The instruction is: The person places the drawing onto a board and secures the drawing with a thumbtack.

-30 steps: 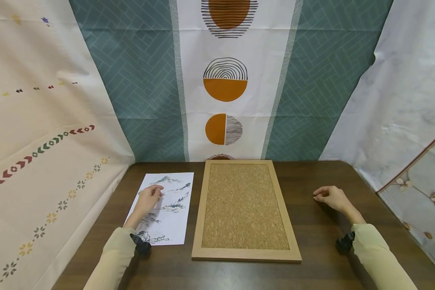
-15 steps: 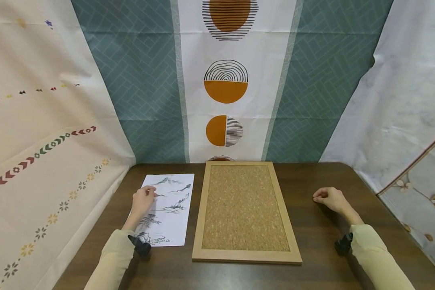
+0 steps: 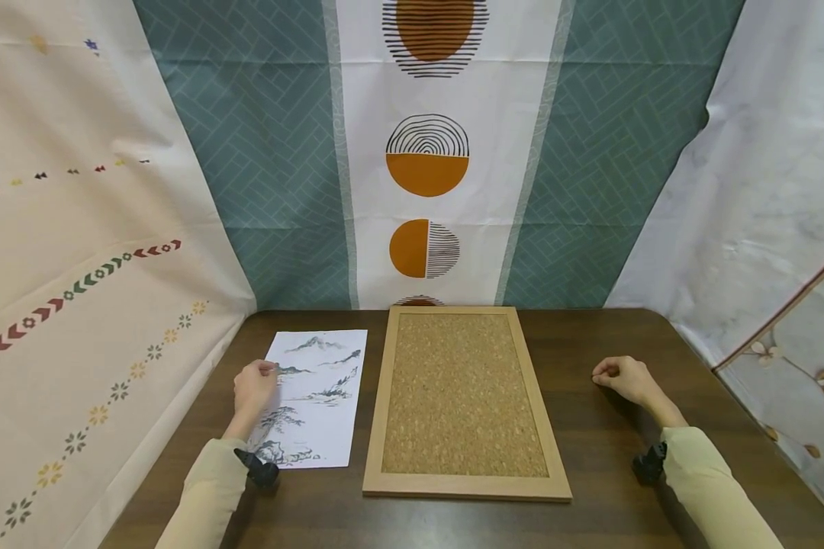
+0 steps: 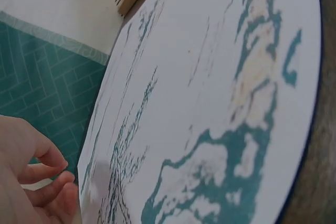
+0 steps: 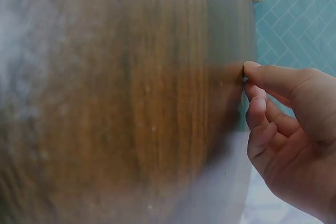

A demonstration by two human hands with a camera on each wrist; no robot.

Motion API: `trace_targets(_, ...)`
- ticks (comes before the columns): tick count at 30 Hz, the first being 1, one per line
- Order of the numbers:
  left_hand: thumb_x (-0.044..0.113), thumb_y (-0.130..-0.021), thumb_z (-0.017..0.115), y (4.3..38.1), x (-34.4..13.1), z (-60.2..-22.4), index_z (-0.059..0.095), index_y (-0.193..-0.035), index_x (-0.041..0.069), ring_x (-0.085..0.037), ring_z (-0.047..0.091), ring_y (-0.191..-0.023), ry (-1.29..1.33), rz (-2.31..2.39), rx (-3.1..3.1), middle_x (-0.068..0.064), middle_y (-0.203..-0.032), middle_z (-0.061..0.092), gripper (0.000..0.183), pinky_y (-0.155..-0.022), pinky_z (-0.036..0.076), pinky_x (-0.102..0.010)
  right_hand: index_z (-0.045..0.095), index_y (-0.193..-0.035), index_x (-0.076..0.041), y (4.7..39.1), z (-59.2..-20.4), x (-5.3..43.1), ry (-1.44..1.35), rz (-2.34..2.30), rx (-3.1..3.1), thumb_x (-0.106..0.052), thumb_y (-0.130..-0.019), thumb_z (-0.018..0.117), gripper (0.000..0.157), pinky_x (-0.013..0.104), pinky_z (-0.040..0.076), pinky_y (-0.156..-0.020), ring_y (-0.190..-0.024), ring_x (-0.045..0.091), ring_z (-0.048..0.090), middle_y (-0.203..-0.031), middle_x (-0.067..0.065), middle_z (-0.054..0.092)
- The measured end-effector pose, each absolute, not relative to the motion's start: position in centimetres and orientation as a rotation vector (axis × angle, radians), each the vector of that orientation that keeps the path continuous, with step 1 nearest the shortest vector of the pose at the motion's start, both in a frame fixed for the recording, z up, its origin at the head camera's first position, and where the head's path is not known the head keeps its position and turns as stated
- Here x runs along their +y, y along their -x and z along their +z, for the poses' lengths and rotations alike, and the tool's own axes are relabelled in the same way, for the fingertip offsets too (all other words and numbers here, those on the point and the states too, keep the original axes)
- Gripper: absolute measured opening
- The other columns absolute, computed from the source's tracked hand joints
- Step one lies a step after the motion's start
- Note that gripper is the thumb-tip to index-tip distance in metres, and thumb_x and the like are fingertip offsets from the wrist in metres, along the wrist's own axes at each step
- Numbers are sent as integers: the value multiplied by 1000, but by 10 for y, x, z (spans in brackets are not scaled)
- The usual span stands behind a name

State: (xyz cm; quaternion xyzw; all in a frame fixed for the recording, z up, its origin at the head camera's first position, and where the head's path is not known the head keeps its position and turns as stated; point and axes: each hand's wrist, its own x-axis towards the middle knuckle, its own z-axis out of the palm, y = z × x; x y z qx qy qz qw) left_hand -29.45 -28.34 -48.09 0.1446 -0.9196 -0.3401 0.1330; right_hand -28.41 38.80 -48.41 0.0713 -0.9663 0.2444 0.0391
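Observation:
A white sheet of paper (image 3: 323, 427) printed with an ink landscape of mountains and trees lies on the left of the dark wooden table. My left hand (image 3: 252, 390) is over its left edge, fingers loosely curled; in the left wrist view the thumb and fingertips of the left hand (image 4: 37, 177) bend close to the sheet's edge. Right of the paper is a cork board (image 3: 463, 396) in a pale wooden frame. On the far right my right hand (image 3: 626, 380) hovers over the table, fingers loosely bent, thumb and index tips close together with nothing visible between them.
The dark table (image 3: 590, 457) carries both the paper and the board. Behind it hangs a green and white cloth (image 3: 275, 152) with orange circles. Patterned cloths (image 3: 75, 305) stand along both sides. A dark camera is strapped to each wrist.
My left hand has moved left across the paper to its left edge, uncovering more of the print. The right hand stays nearly still. The paper and cork board have not moved.

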Motion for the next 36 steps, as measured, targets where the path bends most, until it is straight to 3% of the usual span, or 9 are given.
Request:
trace_targets(6, 18, -85, 51, 287, -286, -478, 50, -118, -10, -52, 37, -107, -509, -914, -2744, -36, -117, 46, 44, -84, 34, -60, 67, -83, -12, 282, -484, 389, -207, 760, -2948, -19, -83, 65, 7, 36, 44, -66, -75, 15, 58, -77, 0, 66)
trace_targets(12, 29, -82, 57, 286, -291, -482, 47, -118, -14, -53, 31, -109, -589, -914, -2810, -39, -117, 40, 57, -83, 32, -65, 67, -82, -14, 280, -485, 387, -195, 782, -2913, -21, -82, 67, 7, 44, 45, -72, -84, 27, 61, -83, 4, 68)
trace_targets(15, 33, -80, 62, 287, -293, -483, 45, -120, -14, -52, 30, -111, -600, -915, -2845, -39, -118, 38, 64, -85, 31, -65, 67, -80, -14, 280, -484, 386, -186, 796, -2889, -20, -82, 68, 6, 40, 45, -69, -82, 25, 60, -85, 7, 68)
trace_targets(22, 41, -73, 71, 288, -293, -477, 39, -114, -21, -53, 35, -104, -640, -830, -2957, -41, -111, 40, 81, -80, 37, -60, 65, -83, -8, 281, -485, 382, -183, 934, -2845, -14, -83, 65, 6, 22, 45, -54, -63, 7, 59, -79, 8, 69)
trace_targets(28, 42, -72, 72, 289, -294, -477, 47, -109, -17, -50, 44, -100, -675, -848, -2930, -35, -107, 50, 74, -69, 42, -53, 63, -87, -7, 280, -485, 379, -174, 974, -2838, -14, -85, 63, 7, 23, 45, -54, -62, 11, 59, -75, 6, 67)
trace_targets(33, 39, -71, 74, 291, -296, -476, 54, -104, -12, -41, 52, -88, -671, -888, -2891, -31, -101, 55, 64, -58, 44, -44, 61, -91, -6, 281, -484, 378, -189, 989, -2825, -17, -87, 61, 12, 24, 46, -55, -64, 14, 59, -79, 9, 66)
trace_targets(36, 30, -75, 70, 289, -298, -475, 57, -98, -10, -40, 55, -82, -655, -917, -2877, -30, -97, 57, 48, -53, 43, -42, 61, -92, -6, 281, -484, 379, -187, 990, -2838, -19, -87, 61, 14, 23, 47, -56, -65, 13, 60, -81, 9, 66)
